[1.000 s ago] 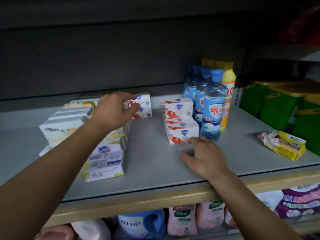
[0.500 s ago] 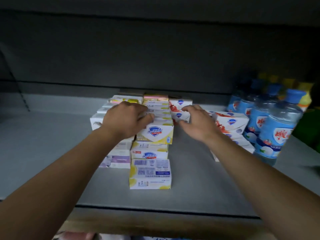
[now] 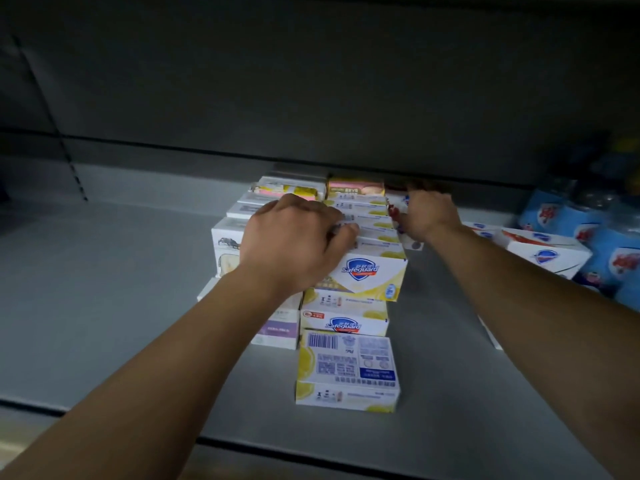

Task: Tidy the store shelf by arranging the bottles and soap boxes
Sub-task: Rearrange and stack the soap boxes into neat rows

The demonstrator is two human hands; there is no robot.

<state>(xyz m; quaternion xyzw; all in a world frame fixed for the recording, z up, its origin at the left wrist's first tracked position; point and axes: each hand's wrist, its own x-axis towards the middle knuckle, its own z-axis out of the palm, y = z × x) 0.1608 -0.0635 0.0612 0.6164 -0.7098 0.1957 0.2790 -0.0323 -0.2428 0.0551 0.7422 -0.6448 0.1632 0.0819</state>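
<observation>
A row of yellow-and-white soap boxes (image 3: 367, 275) runs back across the grey shelf (image 3: 104, 299), with white and purple boxes (image 3: 277, 330) beside it on the left. My left hand (image 3: 294, 240) rests on top of the yellow row, fingers curled over the box tops. My right hand (image 3: 427, 214) grips red-and-white soap boxes (image 3: 393, 211) at the back right of the row; its fingers are mostly hidden. More red-and-white boxes (image 3: 543, 254) lie to the right. Blue-labelled bottles (image 3: 616, 258) stand at the right edge.
The shelf's dark back wall (image 3: 311, 98) stands close behind the boxes. One yellow box (image 3: 346, 368) lies flat at the front of the row, near the shelf's front lip (image 3: 311, 448). Bare grey shelf stretches to the left.
The view has closed in on the boxes. My right hand has pushed the red-and-white boxes further back, against the right side of the yellow row. My left hand stays on the row.
</observation>
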